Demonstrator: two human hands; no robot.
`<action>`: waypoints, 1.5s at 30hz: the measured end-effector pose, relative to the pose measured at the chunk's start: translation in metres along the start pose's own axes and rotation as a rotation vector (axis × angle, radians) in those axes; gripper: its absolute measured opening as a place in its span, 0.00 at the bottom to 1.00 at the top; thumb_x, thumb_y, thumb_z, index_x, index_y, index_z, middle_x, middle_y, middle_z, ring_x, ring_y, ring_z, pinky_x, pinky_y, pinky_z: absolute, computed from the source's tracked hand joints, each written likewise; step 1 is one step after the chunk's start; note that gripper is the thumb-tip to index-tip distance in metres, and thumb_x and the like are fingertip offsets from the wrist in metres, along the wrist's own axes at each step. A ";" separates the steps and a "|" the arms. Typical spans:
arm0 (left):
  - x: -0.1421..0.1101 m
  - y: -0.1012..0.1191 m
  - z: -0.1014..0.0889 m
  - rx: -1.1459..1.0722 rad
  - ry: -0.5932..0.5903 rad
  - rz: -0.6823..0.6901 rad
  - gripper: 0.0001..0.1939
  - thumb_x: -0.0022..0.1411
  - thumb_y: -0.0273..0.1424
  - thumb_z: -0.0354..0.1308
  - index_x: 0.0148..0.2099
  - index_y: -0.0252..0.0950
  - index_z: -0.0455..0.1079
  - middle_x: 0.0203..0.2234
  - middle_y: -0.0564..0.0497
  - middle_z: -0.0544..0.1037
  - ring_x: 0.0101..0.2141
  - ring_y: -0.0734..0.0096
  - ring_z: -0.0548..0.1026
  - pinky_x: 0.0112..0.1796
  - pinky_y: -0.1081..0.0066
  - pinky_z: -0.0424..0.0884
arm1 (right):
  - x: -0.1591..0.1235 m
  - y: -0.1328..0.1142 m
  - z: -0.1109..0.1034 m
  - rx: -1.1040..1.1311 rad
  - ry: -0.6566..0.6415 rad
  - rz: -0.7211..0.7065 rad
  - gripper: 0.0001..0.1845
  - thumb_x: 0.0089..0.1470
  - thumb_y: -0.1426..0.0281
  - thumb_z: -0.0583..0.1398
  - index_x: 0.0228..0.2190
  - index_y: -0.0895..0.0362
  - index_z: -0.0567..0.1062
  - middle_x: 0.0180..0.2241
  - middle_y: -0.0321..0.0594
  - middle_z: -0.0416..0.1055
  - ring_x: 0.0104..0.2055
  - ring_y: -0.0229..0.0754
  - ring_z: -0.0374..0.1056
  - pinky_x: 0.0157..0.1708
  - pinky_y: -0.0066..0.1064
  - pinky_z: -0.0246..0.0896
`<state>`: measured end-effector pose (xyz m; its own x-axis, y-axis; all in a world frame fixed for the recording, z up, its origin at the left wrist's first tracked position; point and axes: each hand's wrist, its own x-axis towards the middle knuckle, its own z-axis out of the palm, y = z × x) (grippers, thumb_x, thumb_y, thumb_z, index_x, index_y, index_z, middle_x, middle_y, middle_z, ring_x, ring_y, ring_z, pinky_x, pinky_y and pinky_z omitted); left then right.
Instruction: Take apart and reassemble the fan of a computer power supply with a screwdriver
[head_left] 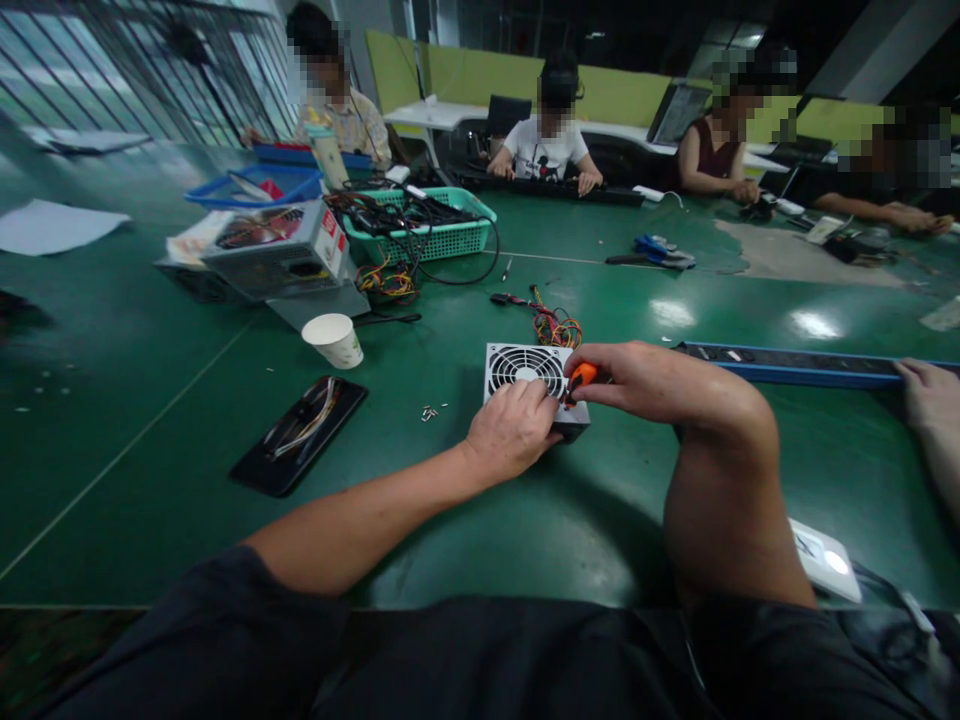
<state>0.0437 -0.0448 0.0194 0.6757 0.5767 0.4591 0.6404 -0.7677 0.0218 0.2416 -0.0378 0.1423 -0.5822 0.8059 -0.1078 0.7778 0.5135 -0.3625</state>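
A grey computer power supply (525,368) with a round fan grille lies on the green table in front of me, its coloured wire bundle (553,324) trailing behind it. My left hand (512,428) rests on its near edge, fingers curled down over the casing. My right hand (649,380) is closed round an orange-handled screwdriver (580,378) whose tip points down at the right near corner of the unit. A few small screws (430,412) lie loose on the table to the left.
A paper cup (334,340), a black tray (300,434), another open power supply (270,252) and a green basket of cables (427,228) sit to the left. A blue rail (795,364) runs right, another person's hand (928,392) on it. Several people sit at the far side.
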 end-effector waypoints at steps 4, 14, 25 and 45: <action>0.000 -0.002 0.000 -0.006 -0.001 0.009 0.17 0.62 0.41 0.63 0.45 0.33 0.70 0.40 0.41 0.72 0.41 0.55 0.71 0.39 0.60 0.66 | -0.004 0.001 -0.003 0.014 0.058 0.019 0.12 0.60 0.62 0.59 0.44 0.52 0.75 0.38 0.38 0.78 0.37 0.44 0.73 0.37 0.34 0.63; 0.000 -0.003 0.000 -0.055 -0.014 -0.001 0.21 0.58 0.42 0.67 0.46 0.32 0.70 0.41 0.42 0.72 0.42 0.55 0.71 0.40 0.60 0.69 | -0.015 0.003 -0.009 0.075 0.410 0.097 0.22 0.58 0.57 0.62 0.51 0.51 0.72 0.39 0.41 0.78 0.38 0.48 0.74 0.37 0.38 0.67; 0.017 -0.043 -0.032 -0.482 0.145 -0.118 0.18 0.71 0.25 0.46 0.58 0.33 0.69 0.45 0.42 0.74 0.47 0.65 0.73 0.52 0.63 0.70 | -0.016 -0.003 -0.012 0.219 0.697 0.108 0.28 0.56 0.54 0.63 0.54 0.52 0.68 0.31 0.41 0.73 0.34 0.49 0.72 0.32 0.40 0.66; -0.036 -0.077 0.001 -1.089 0.243 -0.463 0.10 0.62 0.35 0.63 0.42 0.35 0.79 0.40 0.46 0.82 0.42 0.65 0.79 0.47 0.65 0.75 | 0.021 -0.045 0.003 0.379 0.842 -0.013 0.21 0.57 0.58 0.64 0.49 0.53 0.72 0.38 0.43 0.76 0.36 0.47 0.75 0.31 0.36 0.71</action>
<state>-0.0299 -0.0060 -0.0001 0.3027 0.8814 0.3625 0.0810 -0.4028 0.9117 0.1941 -0.0448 0.1533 -0.1104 0.8253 0.5538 0.5562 0.5131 -0.6537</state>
